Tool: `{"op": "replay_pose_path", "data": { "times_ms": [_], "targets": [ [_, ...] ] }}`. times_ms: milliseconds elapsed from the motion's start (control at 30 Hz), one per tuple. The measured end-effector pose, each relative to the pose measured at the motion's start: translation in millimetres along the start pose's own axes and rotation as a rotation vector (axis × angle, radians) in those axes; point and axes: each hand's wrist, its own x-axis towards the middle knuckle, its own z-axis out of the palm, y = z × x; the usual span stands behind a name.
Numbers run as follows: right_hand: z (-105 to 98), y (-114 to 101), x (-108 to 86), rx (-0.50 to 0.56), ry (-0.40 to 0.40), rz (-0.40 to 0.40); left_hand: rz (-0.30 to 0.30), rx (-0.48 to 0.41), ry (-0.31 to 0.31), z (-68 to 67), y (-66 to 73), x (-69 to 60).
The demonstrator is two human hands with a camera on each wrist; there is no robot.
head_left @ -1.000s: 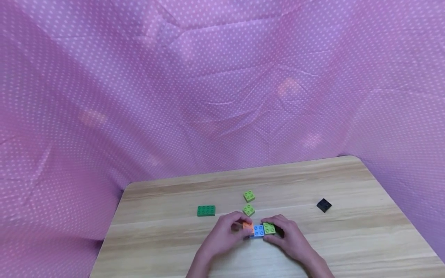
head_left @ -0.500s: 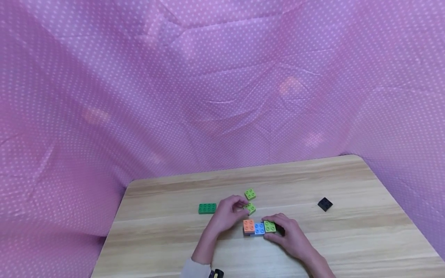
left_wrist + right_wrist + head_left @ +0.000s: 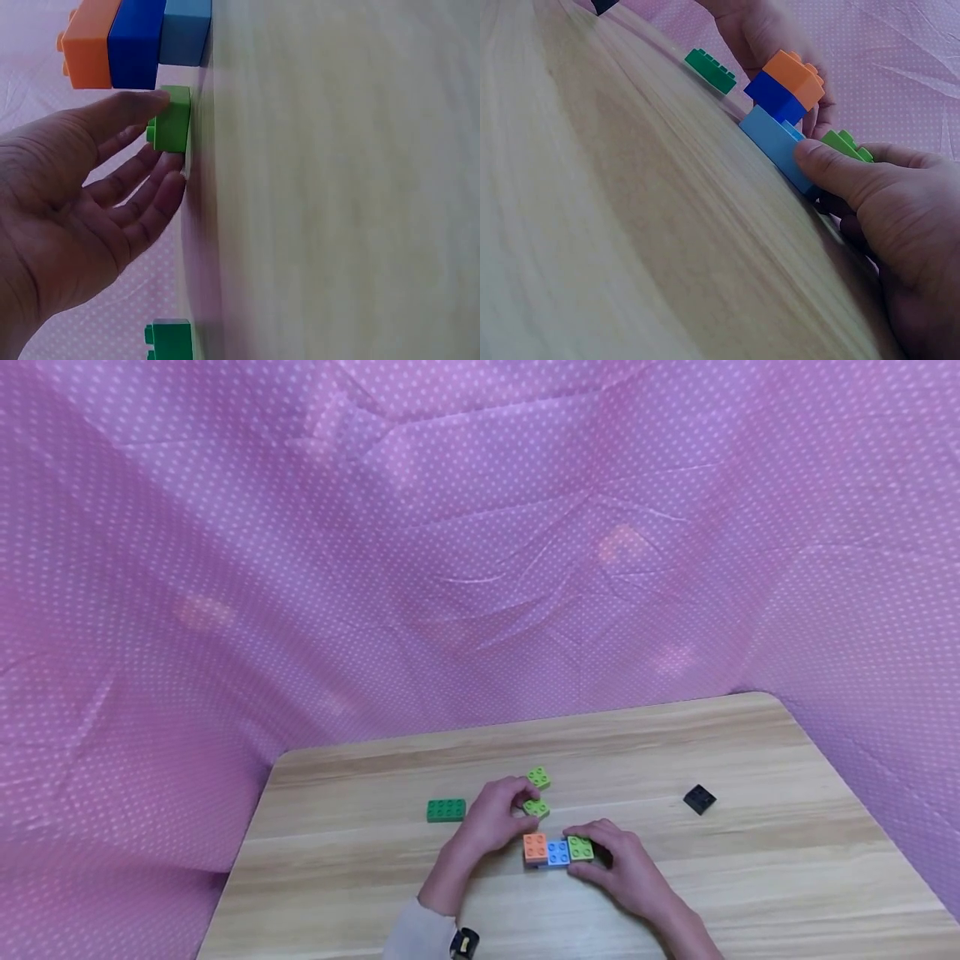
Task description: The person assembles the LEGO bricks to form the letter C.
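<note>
A light blue toy brick [image 3: 557, 853] lies on the table, bearing a lime brick [image 3: 581, 848] at its right end. At its left end a dark blue brick [image 3: 136, 45] sits on it, topped by an orange brick [image 3: 535, 847]. My right hand [image 3: 630, 872] grips the right end, its thumb against the light blue brick's near side. Behind this stack, my left hand [image 3: 491, 818] pinches a loose lime brick [image 3: 173, 124] low at the tabletop, thumb on one side and fingers on the other. Another lime brick [image 3: 537, 777] rests just beyond the left fingertips.
Left of the left hand lies a long green brick [image 3: 446, 810]. A black brick [image 3: 700, 799] is off to the right. The wooden table [image 3: 337, 860] meets a pink dotted cloth [image 3: 480, 568] at the back and sides.
My left hand has let go of the orange brick and moved away from me to the nearer loose lime brick, taking hold of it. My right hand stays on the stack.
</note>
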Motion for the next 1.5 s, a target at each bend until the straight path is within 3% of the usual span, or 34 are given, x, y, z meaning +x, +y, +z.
{"op": "replay_pose_path", "data": {
  "times_ms": [333, 567, 733, 833, 1200, 1500],
  "targets": [
    [1.0, 1.2, 1.2, -0.015, -0.004, 0.009, 0.015, -0.203, 0.067, -15.6, -4.4, -18.1],
    [-0.4, 2.2, 1.0, -0.013, 0.003, 0.003, 0.133, -0.269, 0.028, -23.9, 0.4, -40.5],
    [-1.1, 2.8, 1.3, -0.016, 0.001, 0.000, 0.226, -0.291, -0.014, -21.1, 0.9, -53.2],
    [-1.4, 3.1, 1.2, -0.013, 0.005, -0.004, 0.252, -0.309, -0.034, -18.5, 0.5, -56.2],
    [1.6, 3.4, 0.4, -0.018, 0.008, -0.021, 0.206, -0.309, -0.053, -13.1, 2.4, -62.1],
    [2.3, 1.2, 0.7, -0.029, 0.015, -0.027, 0.136, -0.410, -0.008, -4.8, 8.8, -65.6]
  ]
}}
